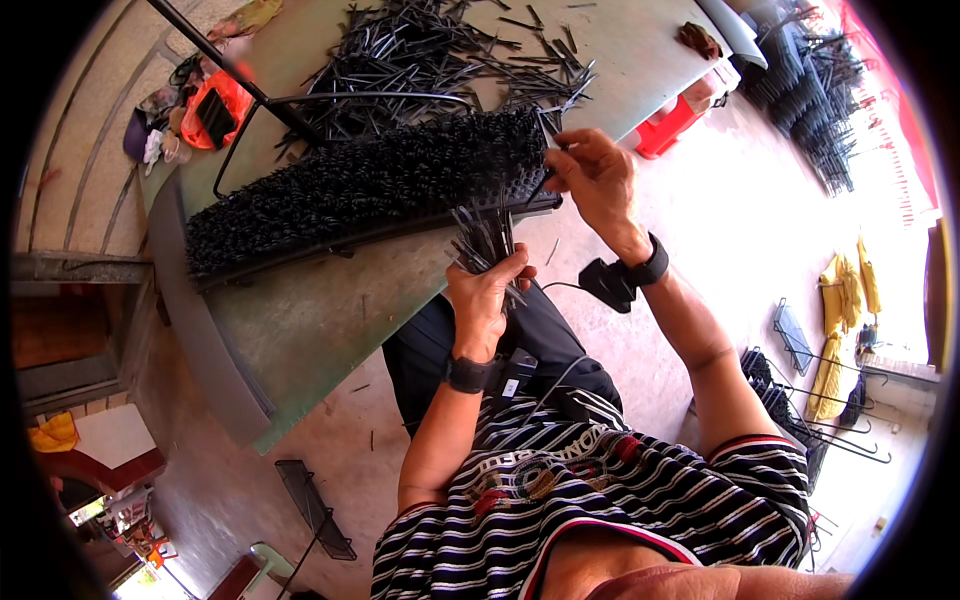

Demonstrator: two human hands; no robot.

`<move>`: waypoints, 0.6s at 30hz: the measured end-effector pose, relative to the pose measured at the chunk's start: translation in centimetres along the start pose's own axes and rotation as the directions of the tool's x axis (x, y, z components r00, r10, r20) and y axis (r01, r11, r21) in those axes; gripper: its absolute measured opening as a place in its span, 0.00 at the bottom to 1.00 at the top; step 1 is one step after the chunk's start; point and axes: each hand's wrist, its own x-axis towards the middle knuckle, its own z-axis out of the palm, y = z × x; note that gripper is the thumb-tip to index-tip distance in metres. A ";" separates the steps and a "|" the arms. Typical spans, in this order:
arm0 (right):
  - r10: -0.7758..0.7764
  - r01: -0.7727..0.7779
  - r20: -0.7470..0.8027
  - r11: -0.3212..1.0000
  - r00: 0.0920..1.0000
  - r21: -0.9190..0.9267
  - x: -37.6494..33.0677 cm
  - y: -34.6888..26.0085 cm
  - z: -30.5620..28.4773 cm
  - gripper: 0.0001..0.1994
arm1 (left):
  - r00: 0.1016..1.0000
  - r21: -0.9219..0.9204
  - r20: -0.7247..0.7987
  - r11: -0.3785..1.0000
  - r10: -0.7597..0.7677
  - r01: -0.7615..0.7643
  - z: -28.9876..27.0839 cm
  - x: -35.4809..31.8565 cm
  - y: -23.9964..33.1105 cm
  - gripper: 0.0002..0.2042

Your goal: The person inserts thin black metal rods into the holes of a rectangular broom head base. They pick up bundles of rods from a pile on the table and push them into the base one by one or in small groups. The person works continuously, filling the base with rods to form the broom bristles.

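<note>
My left hand (pixel 482 300) is closed round a bunch of thin black strips (pixel 484 238), their ends fanning up toward the rack. A long black rack (pixel 545 202) lies across the table, densely covered with dark looped strips (pixel 370 185); bare mesh shows at its right end. Beside that end is my right hand (pixel 598 180), thumb and fingers pinched together. A dark strip appears to be between them, though its outline is blurred. Behind the rack spreads a heap of loose black strips (pixel 400 65).
The greenish table (pixel 330 360) carries an orange bag with a dark phone (pixel 216 118) at left and a brown cloth (pixel 699 40) at far right. A red container (pixel 668 128) stands beyond the table's edge. Black racks (pixel 805 90) are stacked at right; another rack (pixel 315 508) lies on the floor.
</note>
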 end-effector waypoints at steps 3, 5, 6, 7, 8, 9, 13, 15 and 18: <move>-0.203 0.197 -0.079 0.977 0.976 -0.077 0.4 0.4 0.5 0.09 | 1.000 0.011 -0.006 1.000 -0.002 0.002 -0.5 0.1 -0.3 0.06; -0.309 0.295 -0.075 0.942 0.948 -0.159 0.7 0.8 0.7 0.10 | 1.000 0.027 -0.002 1.000 0.006 -0.006 -0.7 0.2 -0.5 0.06; -0.320 0.304 -0.059 0.934 0.946 -0.190 0.8 1.1 0.8 0.10 | 1.000 0.033 0.004 0.999 0.011 -0.011 -0.7 0.3 -0.5 0.06; -0.329 0.313 -0.042 0.924 0.943 -0.221 0.8 1.3 0.8 0.10 | 1.000 0.038 0.009 0.999 0.015 -0.015 -0.7 0.4 -0.5 0.06; -0.338 0.322 -0.024 0.913 0.941 -0.250 0.8 1.4 0.8 0.10 | 1.000 0.037 0.003 0.999 0.017 -0.017 -0.8 0.3 -0.5 0.06; -0.318 0.297 -0.038 0.917 0.947 -0.265 0.7 1.4 1.0 0.09 | 1.000 0.037 -0.002 0.999 0.018 -0.018 -0.7 0.2 -0.4 0.06; -0.478 0.497 0.164 0.745 0.863 -0.446 1.2 2.2 0.7 0.05 | 1.000 0.050 -0.027 0.999 0.004 -0.003 -0.9 0.2 -0.4 0.06; -0.509 0.567 0.271 0.627 0.817 -0.533 1.5 1.8 0.5 0.05 | 1.000 0.050 -0.014 0.999 0.010 -0.009 -0.9 0.2 -0.4 0.06; -0.482 0.521 0.226 0.663 0.847 -0.538 1.2 1.2 0.4 0.06 | 1.000 0.057 0.003 0.998 0.004 -0.004 -0.6 0.0 -0.2 0.05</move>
